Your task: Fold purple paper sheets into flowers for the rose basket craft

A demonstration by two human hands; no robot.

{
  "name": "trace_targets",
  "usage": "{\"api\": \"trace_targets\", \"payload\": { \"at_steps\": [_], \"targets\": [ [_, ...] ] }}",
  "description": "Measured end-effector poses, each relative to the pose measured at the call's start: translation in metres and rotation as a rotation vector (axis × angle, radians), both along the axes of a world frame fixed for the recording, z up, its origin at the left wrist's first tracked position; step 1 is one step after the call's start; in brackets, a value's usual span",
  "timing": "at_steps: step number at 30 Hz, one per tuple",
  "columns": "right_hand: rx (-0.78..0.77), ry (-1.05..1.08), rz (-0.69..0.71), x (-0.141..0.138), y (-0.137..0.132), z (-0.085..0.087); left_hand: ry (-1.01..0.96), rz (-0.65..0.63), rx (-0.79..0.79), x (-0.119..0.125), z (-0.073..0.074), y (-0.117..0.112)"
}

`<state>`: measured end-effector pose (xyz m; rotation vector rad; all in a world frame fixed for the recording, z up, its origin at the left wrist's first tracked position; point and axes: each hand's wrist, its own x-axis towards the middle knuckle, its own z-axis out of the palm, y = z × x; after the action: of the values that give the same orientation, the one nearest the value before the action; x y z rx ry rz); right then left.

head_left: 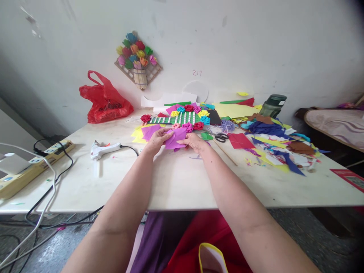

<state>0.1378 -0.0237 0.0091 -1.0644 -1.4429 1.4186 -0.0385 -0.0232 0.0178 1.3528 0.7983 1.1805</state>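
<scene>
Between my two hands is a piece of purple paper [175, 138], raised a little over the table. My left hand [157, 139] pinches its left side, and my right hand [195, 143] grips its right edge between thumb and fingers. Another purple sheet [148, 131] and some yellow paper [137, 134] lie by my left hand. Just behind the hands rests a green, white-striped guitar-shaped craft [165, 120], edged with crepe paper roses [187, 127] in red, pink, yellow and blue. Black-handled scissors [221, 137] and a thin wooden stick [226, 152] lie right of my right hand.
A white glue gun [104, 149] lies on the left, its cord trailing. Beyond it are a power strip [36, 163] and a red plastic bag [105, 100]. To the right are red paper [241, 141], a heap of paper scraps [280, 142] and a green bottle [273, 105].
</scene>
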Motion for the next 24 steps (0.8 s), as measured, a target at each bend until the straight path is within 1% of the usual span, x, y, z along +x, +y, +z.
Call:
{"api": "trace_targets", "payload": {
  "at_steps": [3,6,10,13,18,20,24],
  "targets": [
    [-0.018,0.039,0.053,0.0003,0.0000,-0.0008,0.020,0.026,0.005,-0.0020,-0.0034,0.0037],
    [-0.011,0.085,0.042,-0.0006,-0.0003,-0.0005,0.011,0.050,-0.004,-0.0026,-0.0045,0.0056],
    [0.017,0.063,0.014,-0.0002,-0.0012,0.0020,0.000,0.059,-0.024,-0.0034,-0.0031,0.0057],
    [0.022,0.050,0.046,0.0016,-0.0014,0.0023,-0.012,0.054,-0.038,-0.0057,-0.0025,0.0058],
    [0.053,-0.006,0.114,0.0037,-0.0025,0.0026,0.021,0.038,-0.050,-0.0097,-0.0050,0.0085],
    [0.063,-0.018,0.100,0.0036,-0.0035,0.0039,0.031,0.034,-0.050,-0.0098,-0.0057,0.0092],
    [0.107,0.003,0.014,0.0036,-0.0040,0.0065,0.038,0.023,-0.061,-0.0084,-0.0049,0.0083]
  ]
}}
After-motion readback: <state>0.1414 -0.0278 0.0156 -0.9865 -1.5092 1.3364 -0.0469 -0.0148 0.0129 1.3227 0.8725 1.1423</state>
